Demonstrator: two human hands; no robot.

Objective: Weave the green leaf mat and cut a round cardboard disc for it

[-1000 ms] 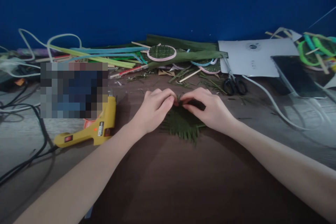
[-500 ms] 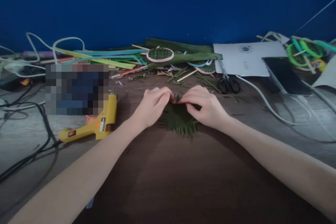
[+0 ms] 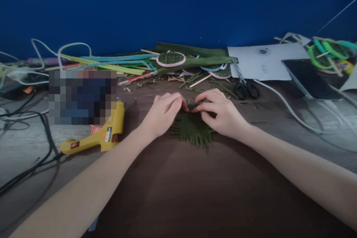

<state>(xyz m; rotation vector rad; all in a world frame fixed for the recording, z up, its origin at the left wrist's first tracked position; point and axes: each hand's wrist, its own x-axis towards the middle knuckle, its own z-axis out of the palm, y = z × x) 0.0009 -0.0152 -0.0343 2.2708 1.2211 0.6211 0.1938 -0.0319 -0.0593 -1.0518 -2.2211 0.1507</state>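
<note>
A dark green mat of woven leaf strips [image 3: 194, 128] lies on the brown table, its loose strip ends fanned toward me. My left hand [image 3: 168, 113] is closed at the mat's far left edge, fingertips bent down on the strips. From the other side my right hand [image 3: 220, 109] pinches at the far edge, thumb and fingers closed around a small upright bit of leaf strip. The two hands' fingertips nearly meet there. Exactly which strip each hand grips is partly hidden behind the fingers.
A yellow hot glue gun [image 3: 111, 132] lies at left beside a pixelated patch. Black-handled scissors [image 3: 245, 87] rest by a white sheet [image 3: 267, 63] and a dark phone-like device [image 3: 311, 78]. Behind are a round pink-rimmed woven leaf piece [image 3: 171, 59], pipe cleaners [image 3: 119, 58] and leaf scraps.
My right fingers have spread a little and shifted slightly at the far edge, where the strip stands a bit more visible. My left hand stays nearly still. The view has shifted slightly.
</note>
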